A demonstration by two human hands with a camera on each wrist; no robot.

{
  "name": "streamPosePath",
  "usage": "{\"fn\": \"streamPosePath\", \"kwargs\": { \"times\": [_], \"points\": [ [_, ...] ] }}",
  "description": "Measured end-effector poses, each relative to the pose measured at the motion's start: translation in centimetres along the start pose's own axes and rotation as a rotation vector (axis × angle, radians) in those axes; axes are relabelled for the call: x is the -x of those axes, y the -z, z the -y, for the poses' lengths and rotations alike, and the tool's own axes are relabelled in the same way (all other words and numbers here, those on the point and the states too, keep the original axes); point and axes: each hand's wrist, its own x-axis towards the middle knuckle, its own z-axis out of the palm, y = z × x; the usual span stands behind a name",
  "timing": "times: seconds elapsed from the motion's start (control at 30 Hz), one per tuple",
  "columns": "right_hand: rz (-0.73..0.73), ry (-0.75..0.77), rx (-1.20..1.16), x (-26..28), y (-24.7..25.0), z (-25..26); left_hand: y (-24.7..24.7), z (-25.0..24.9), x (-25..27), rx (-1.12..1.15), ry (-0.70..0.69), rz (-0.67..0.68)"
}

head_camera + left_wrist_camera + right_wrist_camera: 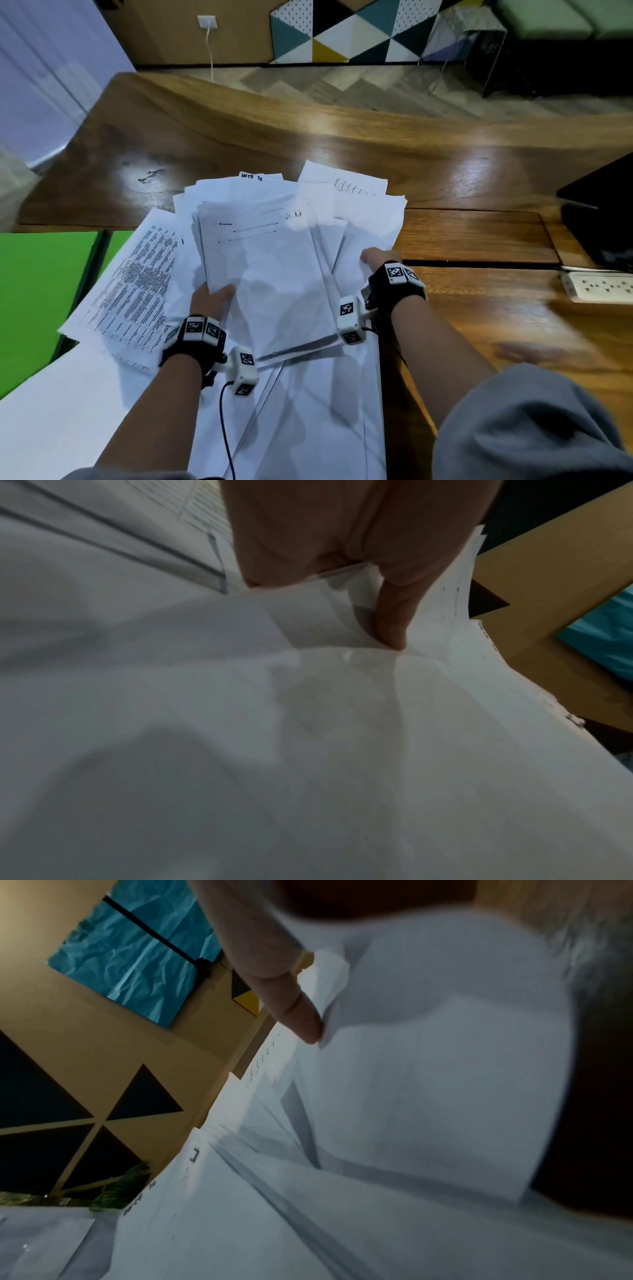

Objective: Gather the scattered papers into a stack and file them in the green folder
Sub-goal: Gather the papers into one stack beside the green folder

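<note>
Centre of head view: loose heap of white printed paper sheets (270, 260), fanned and misaligned on brown wooden table (479, 192); more white sheets below, toward bottom edge.
Left edge of head view: bright green flat folder (41, 294), lying open beside heap, partly covered by text-dense sheet (137, 281).
Left hand (214, 298): at lower left of topmost bundle; thumb on top, remaining fingers hidden beneath; pinches sheets, as left wrist view confirms with thumb (390, 626) pressed into paper.
Right hand (380, 257): at right edge of heap, palm turned inward against sheet edges; one extended finger (301, 1015) touching curled paper corner; whether other fingers curl round sheets, cannot tell.
Pose: both forearms reaching forward, wrists roughly level, heap bracketed between them.
Risk: outer sheets slipping free or creasing, caused by uneven edges and pinch on only part of heap; upper right sheets likely left behind.
Risk: buckling of bundle under inward squeeze, already bowed.
</note>
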Motion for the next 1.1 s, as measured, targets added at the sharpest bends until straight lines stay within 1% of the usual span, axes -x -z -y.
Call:
{"fn": "streamPosePath", "kwargs": {
  "times": [0.1,0.2,0.33,0.43,0.53,0.6,0.7,0.77,0.83,0.9,0.97,1.03,1.1],
  "points": [
    [0.039,0.137,0.148,-0.5,0.1,-0.8,0.0,0.0,0.2,-0.017,-0.009,0.006],
    [0.022,0.234,0.175,-1.0,0.6,-1.6,0.1,0.1,0.6,0.005,-0.007,0.039],
    [-0.047,0.230,0.171,-1.0,3.3,-3.1,0.1,1.0,2.0,-0.032,0.007,0.070],
    [-0.112,0.241,0.147,-1.3,7.1,-5.7,0.1,1.9,3.6,-0.054,0.013,0.091],
    [-0.239,0.255,0.178,-0.5,11.2,-7.9,-0.1,3.0,5.1,-0.090,-0.005,0.111],
    [-0.324,0.313,0.210,0.7,14.0,-8.6,-0.4,3.7,6.1,-0.130,-0.026,0.126],
    [-0.460,0.451,0.235,3.0,17.2,-8.1,-1.0,4.4,7.6,-0.133,-0.034,0.139],
    [-0.548,0.536,0.263,5.0,18.2,-7.2,-1.7,4.5,8.5,-0.133,-0.043,0.154],
    [-0.582,0.665,0.273,7.0,18.3,-5.8,-2.4,4.5,9.1,-0.140,-0.048,0.168],
    [-0.552,0.773,0.174,8.9,17.9,-4.7,-3.1,4.4,9.9,-0.137,-0.047,0.184],
    [-0.427,0.782,-0.001,10.1,17.0,-4.2,-3.5,4.3,10.5,-0.131,-0.048,0.203],
    [-0.266,0.684,-0.097,10.5,15.6,-4.5,-3.5,4.5,10.7,-0.133,-0.047,0.201],
    [-0.142,0.553,0.005,9.8,13.6,-5.7,-3.4,4.8,10.6,-0.102,-0.034,0.181]
  ]
}}
